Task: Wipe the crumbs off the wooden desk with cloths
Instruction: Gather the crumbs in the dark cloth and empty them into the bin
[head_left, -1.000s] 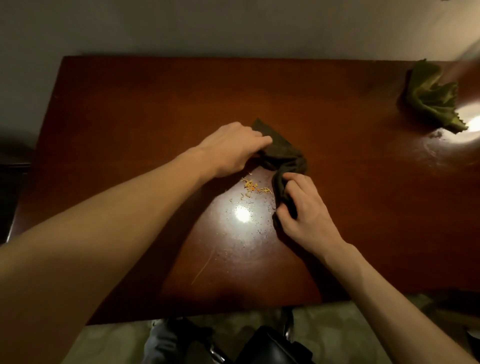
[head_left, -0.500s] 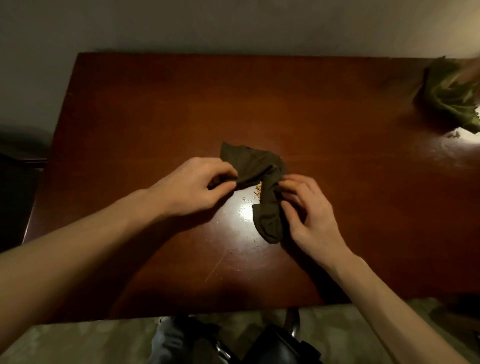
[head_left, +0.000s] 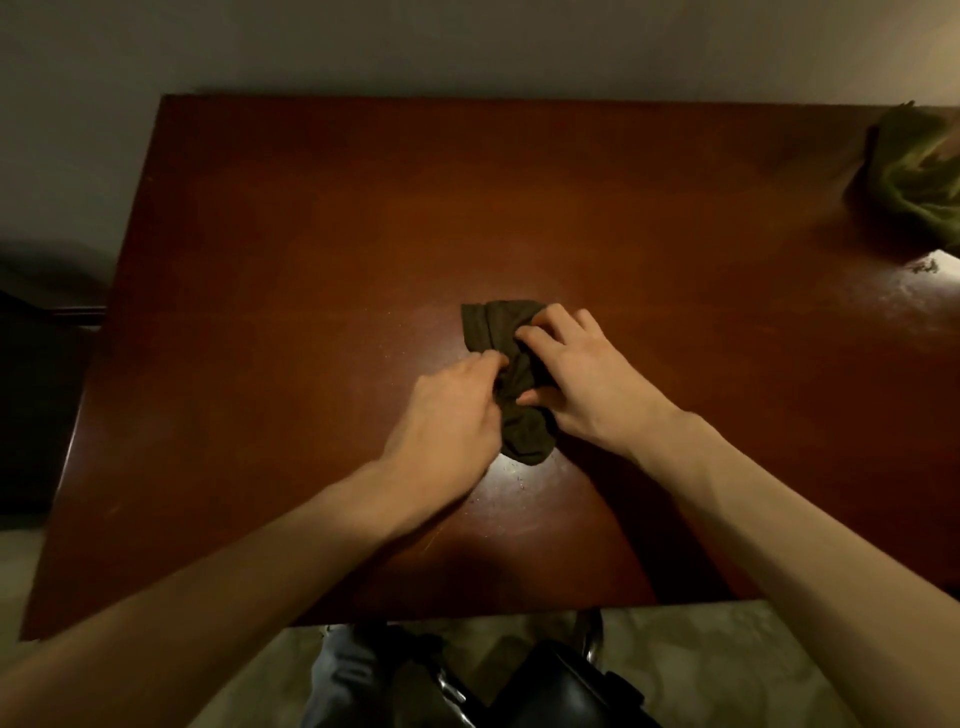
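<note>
Mid wooden desk (head_left: 311, 249), bunched dark cloth (head_left: 511, 379) gripped from both sides: left hand (head_left: 447, 410) pinching its left edge, right hand (head_left: 582, 374) curled over its top and right side. Fine crumbs (head_left: 519, 484) scattered just in front. Far right corner, crumpled green cloth (head_left: 914, 176), well apart.

Dark olive cloth (head_left: 511, 379); reddish-brown desk (head_left: 311, 312); lighter green cloth (head_left: 914, 176).

Dark cloth (head_left: 522, 434) bunched, desk (head_left: 311, 260) ctr; green cloth (head_left: 914, 176) R.
</note>
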